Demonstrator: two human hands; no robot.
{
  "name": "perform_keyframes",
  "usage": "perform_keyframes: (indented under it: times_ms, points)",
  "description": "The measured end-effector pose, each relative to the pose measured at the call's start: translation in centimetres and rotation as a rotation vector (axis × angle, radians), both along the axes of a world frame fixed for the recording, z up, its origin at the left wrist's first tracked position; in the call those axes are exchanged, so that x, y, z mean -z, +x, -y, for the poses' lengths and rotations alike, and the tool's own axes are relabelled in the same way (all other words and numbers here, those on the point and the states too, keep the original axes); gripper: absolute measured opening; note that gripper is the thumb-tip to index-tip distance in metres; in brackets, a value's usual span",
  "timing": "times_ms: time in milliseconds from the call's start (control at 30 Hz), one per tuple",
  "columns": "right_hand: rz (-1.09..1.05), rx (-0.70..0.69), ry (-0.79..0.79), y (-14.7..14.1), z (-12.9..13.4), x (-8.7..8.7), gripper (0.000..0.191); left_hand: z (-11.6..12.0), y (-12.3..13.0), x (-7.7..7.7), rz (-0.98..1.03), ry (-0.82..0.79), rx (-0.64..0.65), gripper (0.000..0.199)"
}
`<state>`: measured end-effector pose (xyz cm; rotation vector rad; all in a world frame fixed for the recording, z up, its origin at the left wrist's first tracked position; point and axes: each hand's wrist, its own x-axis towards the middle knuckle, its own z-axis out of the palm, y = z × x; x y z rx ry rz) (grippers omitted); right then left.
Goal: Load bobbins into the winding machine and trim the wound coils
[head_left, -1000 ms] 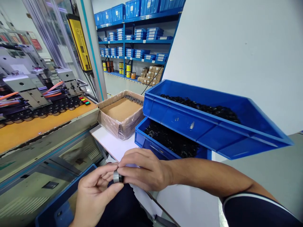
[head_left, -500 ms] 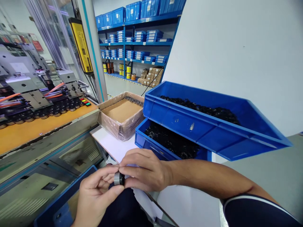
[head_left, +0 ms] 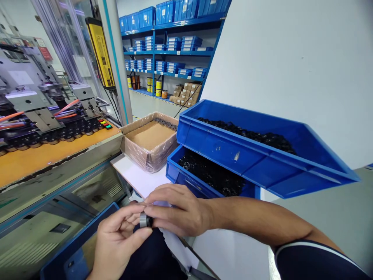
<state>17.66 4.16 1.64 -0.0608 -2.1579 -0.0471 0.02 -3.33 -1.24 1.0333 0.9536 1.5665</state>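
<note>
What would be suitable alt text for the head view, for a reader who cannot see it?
A person's left hand holds a small gray-and-black part, the right hand at its black side. Beyond are two blue bins of black pieces, a plastic-wrapped carton and, at left, a machine with an orange worktop.

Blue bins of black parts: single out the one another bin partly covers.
The lower bin, just beyond the right hand; the upper bin, unobstructed, overlaps it.
</note>
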Motion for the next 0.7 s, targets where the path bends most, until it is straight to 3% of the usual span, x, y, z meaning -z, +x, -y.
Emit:
perform_keyframes:
  times_ms: [167,367,500,700]
  points:
    - [-0.014,-0.005,-0.010,-0.1,0.0,0.1,0.020,-0.5,-1.1,0.9,-0.089,0.090,0.118,0.035]
    - [-0.029,-0.013,0.015,-0.1,0.0,0.2,0.016,0.1,-0.1,0.0,0.001,-0.057,-0.039,0.031]
    - [-0.032,0.027,0.030,-0.2,0.1,0.1,0.019,0.5,0.3,-0.7,0.007,-0.153,-0.023,0.037]
    - [-0.026,0.061,0.157,-0.4,0.0,0.0,0.022,-0.4,0.3,1.2,0.075,-0.097,0.049,0.028]
